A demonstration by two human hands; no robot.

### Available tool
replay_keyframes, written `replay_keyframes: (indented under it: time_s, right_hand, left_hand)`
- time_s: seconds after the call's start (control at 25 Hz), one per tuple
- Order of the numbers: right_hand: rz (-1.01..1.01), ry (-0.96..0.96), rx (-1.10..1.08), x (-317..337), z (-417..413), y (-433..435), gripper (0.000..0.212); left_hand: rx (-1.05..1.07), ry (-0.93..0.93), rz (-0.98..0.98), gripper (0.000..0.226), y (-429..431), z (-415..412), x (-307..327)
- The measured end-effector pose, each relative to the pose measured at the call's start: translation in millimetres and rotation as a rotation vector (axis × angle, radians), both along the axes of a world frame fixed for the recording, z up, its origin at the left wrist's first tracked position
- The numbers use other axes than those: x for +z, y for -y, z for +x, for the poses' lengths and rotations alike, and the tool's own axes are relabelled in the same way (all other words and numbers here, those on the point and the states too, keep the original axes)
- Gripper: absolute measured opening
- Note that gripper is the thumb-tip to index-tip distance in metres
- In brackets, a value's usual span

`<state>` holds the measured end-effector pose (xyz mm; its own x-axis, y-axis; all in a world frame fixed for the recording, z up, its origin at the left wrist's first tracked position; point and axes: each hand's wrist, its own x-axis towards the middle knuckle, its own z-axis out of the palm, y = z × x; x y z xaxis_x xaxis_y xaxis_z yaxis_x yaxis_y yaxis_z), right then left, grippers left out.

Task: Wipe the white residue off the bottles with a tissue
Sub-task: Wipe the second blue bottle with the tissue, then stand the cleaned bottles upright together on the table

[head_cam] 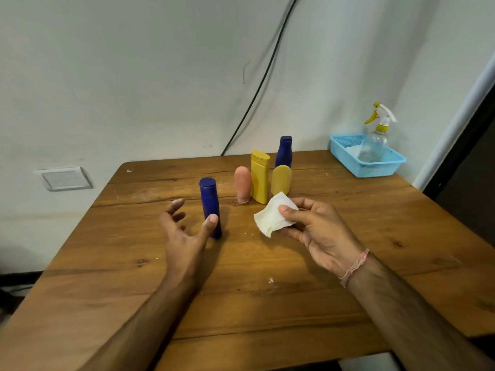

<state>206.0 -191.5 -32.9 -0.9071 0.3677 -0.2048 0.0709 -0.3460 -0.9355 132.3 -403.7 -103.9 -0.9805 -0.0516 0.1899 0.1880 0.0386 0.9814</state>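
Observation:
A tall blue bottle [209,202] stands upright on the wooden table [267,303], left of centre. My left hand [184,228] is spread wide just beside it, thumb in front of its lower part and fingers to its left, holding nothing. My right hand [318,231] pinches a folded white tissue [272,218] between thumb and fingers. Behind stand a pink bottle [243,184], a yellow bottle [259,176], a smaller mustard bottle [281,180] and a second blue bottle [284,151].
A light blue plastic basket [375,167] at the table's back right corner holds a clear spray bottle [376,137] with a yellow trigger. A black cable [257,89] runs down the wall behind. White specks [271,280] lie on the tabletop.

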Motion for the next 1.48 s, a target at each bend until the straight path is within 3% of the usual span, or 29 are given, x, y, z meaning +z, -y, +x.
replay_keyframes:
  time_s: [0.08, 0.2, 0.28, 0.36, 0.52, 0.68, 0.76, 1.0, 1.12, 1.2, 1.28, 1.48]
  right_hand:
    - [-0.012, -0.019, -0.004, 0.8, 7.5, -3.5, 0.017]
    - [-0.023, -0.052, 0.0, 3.3, 19.4, -13.5, 0.012]
    - [-0.024, -0.045, -0.01, 6.2, 28.8, -29.2, 0.013]
    - [-0.03, -0.03, -0.017, 9.0, 38.7, -52.5, 0.018]
    - [0.157, -0.009, -0.004, 15.8, 43.3, -119.4, 0.035]
    - [0.378, 0.062, 0.037, 26.9, 21.2, -206.0, 0.023]
    - [0.524, 0.144, 0.065, 36.9, 1.6, -246.4, 0.019]
    - [1.368, 0.19, -0.122, 49.7, -78.8, -342.1, 0.014]
    - [1.731, 0.234, -0.098, 39.4, -114.9, -371.7, 0.017]
    - [1.827, 0.297, -0.031, 20.9, -134.7, -384.9, 0.019]
    - [1.841, 0.333, -0.007, 5.1, -149.6, -389.6, 0.018]
    - [1.78, 0.463, 0.125, 6.4, -168.3, -395.0, 0.014]
  left_hand:
    - [-0.039, -0.069, 0.038, 0.063, -13.0, 36.1, 14.6]
    - [-0.367, 0.127, 0.071, 0.05, -58.4, 64.9, 39.9]
    - [-0.431, 0.248, 0.096, 0.038, -89.9, 63.2, 53.1]
    - [-0.467, 0.241, 0.099, 0.024, -117.6, 54.9, 61.5]
    - [-0.608, 0.123, -0.125, 0.013, -179.9, 29.8, 70.5]
    - [-0.754, -0.004, -0.471, 0.006, -258.8, -15.0, 78.3]
    - [-0.783, -0.039, -0.569, 0.006, -297.5, -36.4, 88.0]
    - [-0.634, -0.084, -0.568, 0.017, -409.0, -101.7, 107.3]
    - [-0.624, -0.304, -0.881, 0.029, -444.1, -126.6, 100.9]
    - [-0.617, -0.381, -1.18, 0.037, -461.5, -137.8, 89.4]
    - [-0.626, -0.415, -1.347, 0.037, -472.1, -145.7, 77.8]
    - [-0.671, -0.42, -1.445, 0.05, -481.7, -146.6, 66.0]
